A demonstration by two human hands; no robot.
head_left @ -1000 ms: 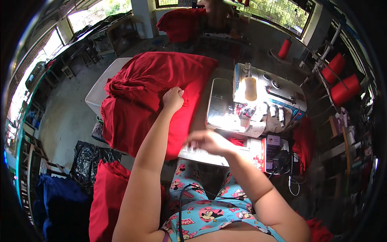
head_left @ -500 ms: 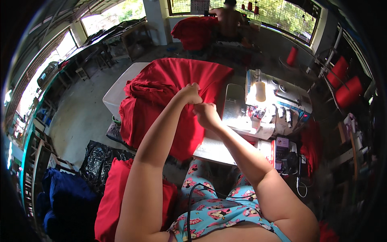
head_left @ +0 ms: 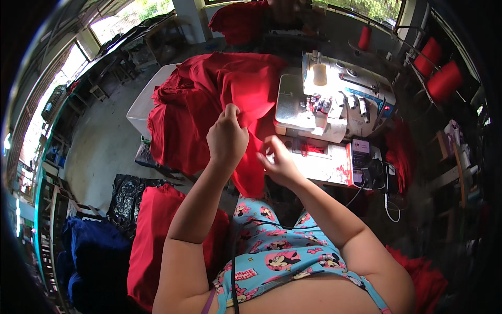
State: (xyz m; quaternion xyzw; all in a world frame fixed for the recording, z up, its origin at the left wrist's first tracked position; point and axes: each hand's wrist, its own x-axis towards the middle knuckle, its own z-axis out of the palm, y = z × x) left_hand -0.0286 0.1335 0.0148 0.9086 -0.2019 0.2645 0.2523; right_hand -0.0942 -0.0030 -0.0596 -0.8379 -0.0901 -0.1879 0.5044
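Red fabric [head_left: 193,123] lies in a loose heap over a white container, and one part of it is drawn toward me and hangs down above my lap. My left hand [head_left: 228,137] is closed on this fabric, with its fingers pinching a raised fold. Close to the hanging edge is my right hand [head_left: 281,163], its fingers curled and the thumb apart from them, with nothing visible between. To the right of the hands stands a sewing machine [head_left: 361,86] with its lamp lit, a metal plate and a bright work surface [head_left: 334,170] in front.
The white container [head_left: 138,115] stands under the heap. Red cloth [head_left: 149,235] and dark blue cloth [head_left: 97,256] lie at my left, near a black plastic bag [head_left: 125,199]. Red thread cones [head_left: 444,83] stand at the right. A black cable [head_left: 235,261] runs over my lap.
Both hands have come nearer to me and moved apart. The red fabric has been pulled toward my lap, and my right hand has loosened. The view has tilted down.
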